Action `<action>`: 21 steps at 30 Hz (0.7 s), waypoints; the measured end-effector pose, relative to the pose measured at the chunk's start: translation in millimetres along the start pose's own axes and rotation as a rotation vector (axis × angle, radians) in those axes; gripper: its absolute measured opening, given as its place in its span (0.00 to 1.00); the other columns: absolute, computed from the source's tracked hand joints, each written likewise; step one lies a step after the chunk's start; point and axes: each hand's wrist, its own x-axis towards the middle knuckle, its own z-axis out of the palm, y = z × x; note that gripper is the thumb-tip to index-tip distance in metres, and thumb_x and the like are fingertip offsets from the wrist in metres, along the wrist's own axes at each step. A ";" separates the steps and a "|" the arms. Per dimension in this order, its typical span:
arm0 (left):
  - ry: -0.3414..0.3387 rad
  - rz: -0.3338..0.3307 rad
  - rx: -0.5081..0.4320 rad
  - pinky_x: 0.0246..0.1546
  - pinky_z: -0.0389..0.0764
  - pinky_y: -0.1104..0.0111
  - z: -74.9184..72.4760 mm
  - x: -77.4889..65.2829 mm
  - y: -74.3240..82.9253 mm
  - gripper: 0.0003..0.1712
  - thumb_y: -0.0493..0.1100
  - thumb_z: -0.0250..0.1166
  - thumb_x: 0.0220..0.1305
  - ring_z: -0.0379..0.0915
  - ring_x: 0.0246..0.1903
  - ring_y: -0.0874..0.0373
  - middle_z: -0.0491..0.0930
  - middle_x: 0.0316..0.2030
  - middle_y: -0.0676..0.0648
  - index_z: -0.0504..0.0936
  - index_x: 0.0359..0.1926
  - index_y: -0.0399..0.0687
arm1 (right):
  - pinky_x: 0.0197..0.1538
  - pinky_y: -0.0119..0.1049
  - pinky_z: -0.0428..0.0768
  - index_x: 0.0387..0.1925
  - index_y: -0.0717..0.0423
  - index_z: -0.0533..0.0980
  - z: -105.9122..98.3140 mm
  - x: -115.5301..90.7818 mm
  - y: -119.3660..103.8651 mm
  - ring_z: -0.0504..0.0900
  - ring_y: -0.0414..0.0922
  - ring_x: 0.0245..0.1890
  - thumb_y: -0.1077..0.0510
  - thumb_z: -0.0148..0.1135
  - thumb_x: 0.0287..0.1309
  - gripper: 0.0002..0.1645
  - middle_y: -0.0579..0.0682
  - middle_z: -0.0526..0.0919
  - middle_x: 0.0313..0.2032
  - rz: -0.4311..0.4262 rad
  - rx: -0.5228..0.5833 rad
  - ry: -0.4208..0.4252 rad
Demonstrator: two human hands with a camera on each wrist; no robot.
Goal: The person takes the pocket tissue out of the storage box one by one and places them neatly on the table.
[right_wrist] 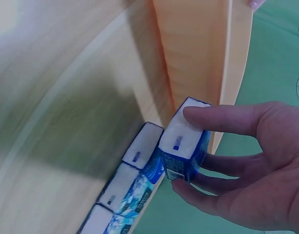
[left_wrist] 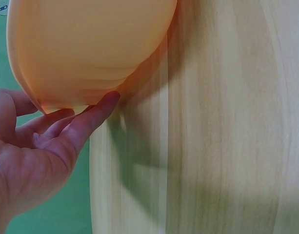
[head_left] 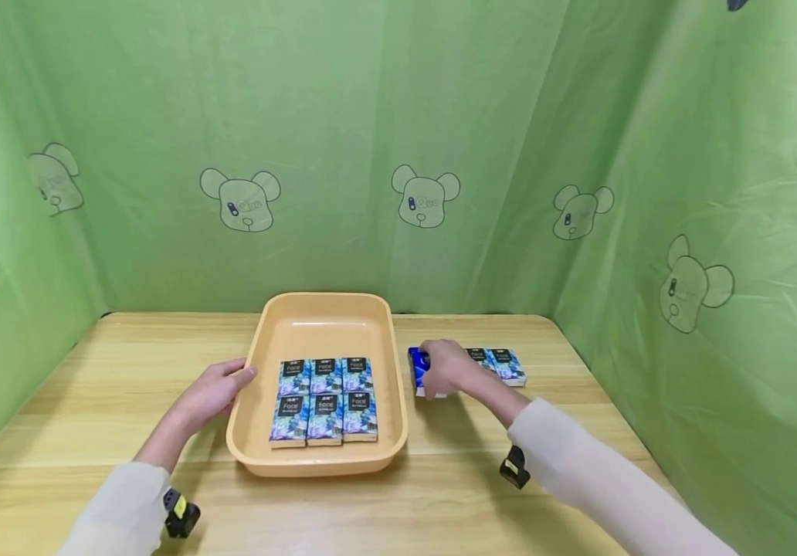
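Note:
A peach plastic tray [head_left: 315, 466] stands on the table, with tissue packs [head_left: 325, 417] lying in it in two rows of three. My left hand [head_left: 212, 392] grips the tray's left rim; in the left wrist view its fingers reach along the outer wall. To the right of the tray, my right hand [head_left: 449, 364] pinches a blue tissue pack [right_wrist: 181, 134] between thumb and fingers, its white side towards the wrist camera. Beside that pack, more tissue packs [right_wrist: 121, 187] sit in a row on the table, partly hidden by the right hand in the head view.
The wood-grain table [head_left: 440, 494] ends at the back against a green curtain [head_left: 343, 247] with bear-face prints, which also hangs along both sides. A black wrist camera [head_left: 180, 514] is on the left wrist, another [head_left: 513, 468] on the right.

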 end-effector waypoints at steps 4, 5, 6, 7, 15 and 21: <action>-0.003 0.000 -0.002 0.53 0.86 0.54 0.3 0.8 -0.8 0.36 0.49 0.44 0.81 0.78 0.59 0.38 0.69 0.66 0.25 0.50 0.78 0.30 | 0.54 0.46 0.86 0.71 0.64 0.67 2.4 -2.2 5.8 0.77 0.58 0.60 0.69 0.78 0.35 0.55 0.63 0.75 0.66 0.017 -0.025 -0.040; 0.000 -0.003 -0.004 0.53 0.86 0.55 0.3 1.3 -1.3 0.36 0.49 0.45 0.81 0.78 0.59 0.38 0.69 0.66 0.25 0.50 0.78 0.30 | 0.56 0.46 0.86 0.71 0.64 0.67 2.7 -2.5 6.9 0.76 0.59 0.61 0.69 0.78 0.35 0.55 0.63 0.74 0.67 0.019 -0.036 -0.047; -0.001 -0.003 -0.002 0.53 0.86 0.55 0.2 1.4 -1.0 0.36 0.49 0.45 0.81 0.78 0.59 0.38 0.69 0.66 0.25 0.50 0.78 0.30 | 0.56 0.46 0.86 0.71 0.64 0.67 2.9 -2.8 7.7 0.76 0.59 0.62 0.69 0.78 0.35 0.56 0.63 0.74 0.67 0.026 -0.037 -0.059; 0.002 -0.006 -0.003 0.53 0.87 0.56 0.2 1.8 -1.1 0.36 0.49 0.45 0.81 0.78 0.59 0.39 0.69 0.66 0.25 0.50 0.78 0.30 | 0.55 0.46 0.86 0.71 0.64 0.67 2.9 -3.2 8.3 0.77 0.59 0.61 0.69 0.78 0.34 0.56 0.63 0.73 0.68 0.027 -0.047 -0.069; -0.004 0.006 -0.007 0.51 0.87 0.56 -0.4 2.5 -1.2 0.36 0.50 0.45 0.81 0.80 0.57 0.40 0.70 0.65 0.25 0.50 0.77 0.29 | 0.49 0.43 0.87 0.71 0.63 0.67 5.1 -3.0 12.5 0.81 0.50 0.45 0.68 0.79 0.35 0.55 0.62 0.73 0.68 0.026 -0.048 -0.130; 0.001 0.000 0.004 0.51 0.87 0.56 -0.1 2.3 -1.8 0.36 0.50 0.44 0.82 0.79 0.58 0.40 0.70 0.66 0.25 0.50 0.78 0.30 | 0.50 0.42 0.87 0.71 0.62 0.68 8.5 -3.4 15.3 0.81 0.50 0.46 0.68 0.79 0.35 0.55 0.61 0.73 0.68 0.018 -0.050 -0.152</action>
